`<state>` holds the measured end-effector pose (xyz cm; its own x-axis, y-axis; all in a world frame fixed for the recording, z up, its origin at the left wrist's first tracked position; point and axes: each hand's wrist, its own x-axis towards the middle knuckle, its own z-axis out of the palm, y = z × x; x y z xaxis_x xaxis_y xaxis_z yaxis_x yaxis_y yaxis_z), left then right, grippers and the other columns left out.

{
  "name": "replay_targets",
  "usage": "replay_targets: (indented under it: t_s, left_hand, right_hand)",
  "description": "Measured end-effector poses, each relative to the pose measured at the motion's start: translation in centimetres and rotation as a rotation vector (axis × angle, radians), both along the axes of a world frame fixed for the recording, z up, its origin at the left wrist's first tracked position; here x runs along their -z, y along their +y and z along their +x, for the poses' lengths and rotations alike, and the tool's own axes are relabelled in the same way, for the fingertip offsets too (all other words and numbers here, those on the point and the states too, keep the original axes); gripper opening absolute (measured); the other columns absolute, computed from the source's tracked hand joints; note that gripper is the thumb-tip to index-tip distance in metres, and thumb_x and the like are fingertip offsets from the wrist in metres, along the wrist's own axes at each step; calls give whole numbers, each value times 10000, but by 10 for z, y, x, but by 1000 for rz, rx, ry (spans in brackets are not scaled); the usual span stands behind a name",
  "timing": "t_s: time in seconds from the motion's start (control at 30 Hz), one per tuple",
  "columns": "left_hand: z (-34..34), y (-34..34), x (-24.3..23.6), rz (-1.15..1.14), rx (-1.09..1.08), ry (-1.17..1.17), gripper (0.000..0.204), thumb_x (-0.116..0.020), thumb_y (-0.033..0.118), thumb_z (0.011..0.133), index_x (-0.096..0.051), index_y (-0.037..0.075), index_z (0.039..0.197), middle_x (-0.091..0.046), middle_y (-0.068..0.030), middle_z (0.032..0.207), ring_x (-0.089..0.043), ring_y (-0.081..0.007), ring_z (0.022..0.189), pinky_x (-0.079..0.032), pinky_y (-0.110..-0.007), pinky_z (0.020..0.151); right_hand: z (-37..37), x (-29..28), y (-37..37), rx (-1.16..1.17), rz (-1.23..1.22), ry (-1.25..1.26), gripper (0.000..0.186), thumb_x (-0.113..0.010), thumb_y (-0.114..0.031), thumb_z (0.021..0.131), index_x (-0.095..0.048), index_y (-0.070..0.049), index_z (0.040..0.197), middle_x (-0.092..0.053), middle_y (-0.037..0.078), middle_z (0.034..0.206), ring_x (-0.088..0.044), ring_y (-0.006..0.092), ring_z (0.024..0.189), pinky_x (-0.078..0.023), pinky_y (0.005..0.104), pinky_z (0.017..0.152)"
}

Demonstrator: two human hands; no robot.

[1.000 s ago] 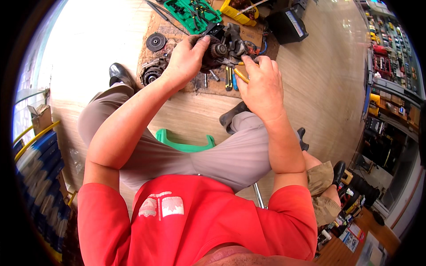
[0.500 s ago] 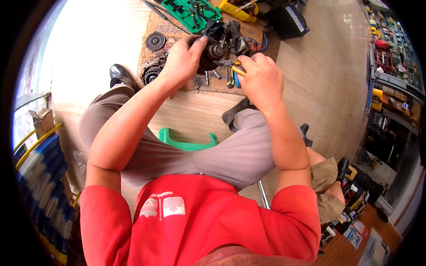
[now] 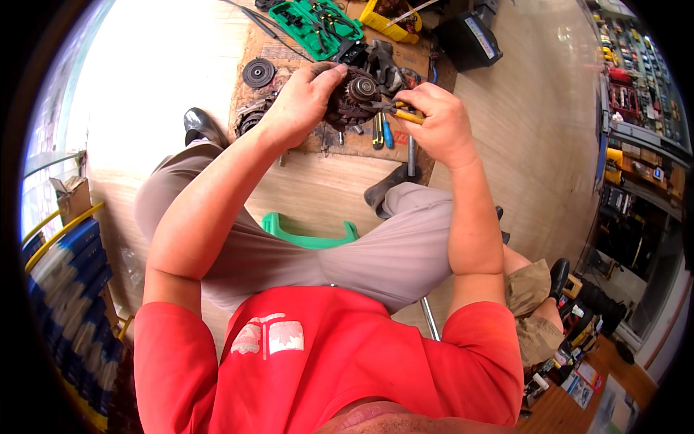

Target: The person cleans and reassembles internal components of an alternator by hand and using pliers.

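My left hand [image 3: 307,98] is closed around a dark, round, greasy machine part [image 3: 347,110], which has a shiny ring-shaped bearing [image 3: 362,89] at its centre. Pliers with yellow handles [image 3: 409,116] are gripped in my right hand [image 3: 444,121]. Their jaws reach the right side of the dark part, just below the bearing; whether they pinch anything there I cannot tell. Below the part lie a blue-handled screwdriver [image 3: 388,133] and a yellow-and-black-handled tool [image 3: 377,133]. A grey and black glove [image 3: 387,69] lies just beyond it.
On the brown cardboard [image 3: 311,143] are a grooved disc [image 3: 258,72] and another metal part [image 3: 249,121]. Farther off stand a green tool case [image 3: 318,29], a yellow bin [image 3: 390,25] and a black battery [image 3: 468,42]. A green stool [image 3: 309,240] shows between my legs; another person's leg [image 3: 531,289] is right.
The dark part and my left hand have shifted slightly right and nearer to me. My right hand has turned a little, and more of the pliers' jaws shows against the part.
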<state>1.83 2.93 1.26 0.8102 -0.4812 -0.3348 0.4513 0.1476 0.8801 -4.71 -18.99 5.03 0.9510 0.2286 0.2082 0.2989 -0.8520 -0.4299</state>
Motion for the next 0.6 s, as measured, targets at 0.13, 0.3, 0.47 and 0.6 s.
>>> replay_targets:
  t_s: [0.13,0.3,0.47,0.6]
  left_hand:
    - [-4,4,-7,-67,-16,99,327,-459,240,988,-593,-40,1088,-669,-63,893,-619,-102,692,-504,-236,585]
    - [8,7,2,-219,-59,209,304,-460,241,979,-587,-12,1088,-673,-66,930,-648,-127,725,-527,-269,566]
    - [13,7,3,-307,-137,347,306,-424,234,994,-554,-13,1118,-665,-121,1024,-666,-203,858,-553,-314,646]
    - [13,8,6,-302,-141,347,311,-411,233,998,-552,-19,1112,-662,-130,1021,-668,-207,837,-558,-338,619]
  right_hand:
    - [2,0,1,-119,242,92,274,-759,-29,648,-692,-54,913,-636,74,802,-615,252,713,-498,312,634]
    - [3,-14,-1,-45,409,87,237,-770,12,683,-681,6,902,-647,93,810,-614,190,703,-491,286,647]
    - [0,-14,-4,26,419,28,209,-764,5,710,-668,15,895,-648,97,822,-614,197,704,-493,289,655]
    - [1,-6,12,68,341,-4,200,-725,-25,753,-636,5,931,-641,131,852,-627,299,770,-506,333,701]
